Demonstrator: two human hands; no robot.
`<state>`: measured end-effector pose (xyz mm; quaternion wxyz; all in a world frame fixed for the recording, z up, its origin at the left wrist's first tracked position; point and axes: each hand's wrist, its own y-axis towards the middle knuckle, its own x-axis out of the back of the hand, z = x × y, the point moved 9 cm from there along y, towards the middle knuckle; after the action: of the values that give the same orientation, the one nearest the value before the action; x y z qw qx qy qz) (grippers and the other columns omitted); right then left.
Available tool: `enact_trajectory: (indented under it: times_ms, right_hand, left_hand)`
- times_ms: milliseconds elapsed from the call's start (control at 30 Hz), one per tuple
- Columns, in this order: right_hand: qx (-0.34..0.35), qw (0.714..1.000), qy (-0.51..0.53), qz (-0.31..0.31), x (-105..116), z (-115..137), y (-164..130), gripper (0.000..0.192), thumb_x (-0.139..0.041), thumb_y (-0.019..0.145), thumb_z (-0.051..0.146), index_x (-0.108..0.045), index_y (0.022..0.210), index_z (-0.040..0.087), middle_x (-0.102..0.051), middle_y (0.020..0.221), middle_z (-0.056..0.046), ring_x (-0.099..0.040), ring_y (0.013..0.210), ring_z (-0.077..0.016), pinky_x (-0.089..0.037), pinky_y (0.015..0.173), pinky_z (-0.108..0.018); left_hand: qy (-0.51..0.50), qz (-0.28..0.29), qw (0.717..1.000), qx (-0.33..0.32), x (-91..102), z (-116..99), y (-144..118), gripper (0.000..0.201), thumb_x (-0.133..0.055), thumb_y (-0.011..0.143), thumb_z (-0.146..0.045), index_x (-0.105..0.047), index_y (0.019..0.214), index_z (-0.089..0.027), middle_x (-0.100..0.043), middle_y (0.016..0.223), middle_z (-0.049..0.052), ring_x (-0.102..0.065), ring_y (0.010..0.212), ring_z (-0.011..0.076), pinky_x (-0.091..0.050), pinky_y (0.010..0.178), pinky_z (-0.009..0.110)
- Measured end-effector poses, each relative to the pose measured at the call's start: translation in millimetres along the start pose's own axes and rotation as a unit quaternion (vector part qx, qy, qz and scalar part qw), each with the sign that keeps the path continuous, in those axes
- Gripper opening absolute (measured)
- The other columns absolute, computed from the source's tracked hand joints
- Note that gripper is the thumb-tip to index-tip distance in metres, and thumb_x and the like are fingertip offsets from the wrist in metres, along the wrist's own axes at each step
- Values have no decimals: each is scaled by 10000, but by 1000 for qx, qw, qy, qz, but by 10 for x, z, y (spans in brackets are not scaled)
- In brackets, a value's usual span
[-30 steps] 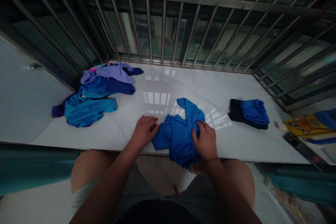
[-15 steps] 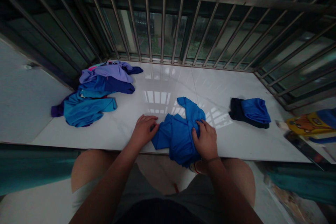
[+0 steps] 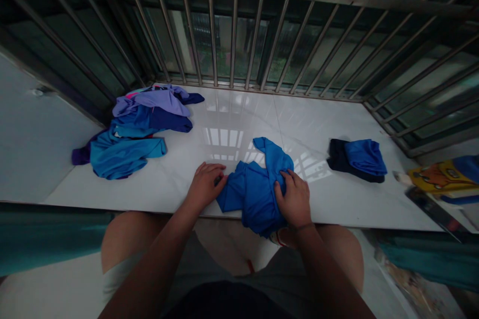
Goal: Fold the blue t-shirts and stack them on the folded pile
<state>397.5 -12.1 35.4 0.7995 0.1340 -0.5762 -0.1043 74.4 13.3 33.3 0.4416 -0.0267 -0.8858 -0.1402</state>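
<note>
Blue garment [image 3: 254, 194] is being gripped by closed right hand [image 3: 295, 199]; its left edge is being pressed flat by open left hand [image 3: 205, 187].

Little has moved over the last second. Your left hand [image 3: 205, 187] has crept slightly up and toward the blue garment [image 3: 258, 189], its fingertips now touching the cloth's left edge near the front edge of the surface [image 3: 337, 209]. Your right hand [image 3: 295, 198] has barely shifted on the garment's right side, fingers pressed a touch deeper into the bunched fabric. The garment's upper flap has lifted a shade toward the far edge. Your head has tipped a little: the clothes pile [image 3: 130, 134] at the left far corner and the folded dark-and-blue stack [image 3: 357, 159] near the right edge sit marginally higher in view.
</note>
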Motion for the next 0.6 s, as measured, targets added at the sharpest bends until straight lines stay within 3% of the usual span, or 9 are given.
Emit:
enact_trajectory:
  times_ms: [600]
  right_hand:
    - [5,1000,0,-3,-5,-3,0,430,-558,1118,432,-726,1425,181,-693,1533,-209,-633,1413,-386,-431,1260,-618]
  left_hand:
    - [-4,1,1000,3,-2,4,0,158,-693,1026,-323,-724,880,-275,-844,1349,52,-764,1283,310,-400,1328,660]
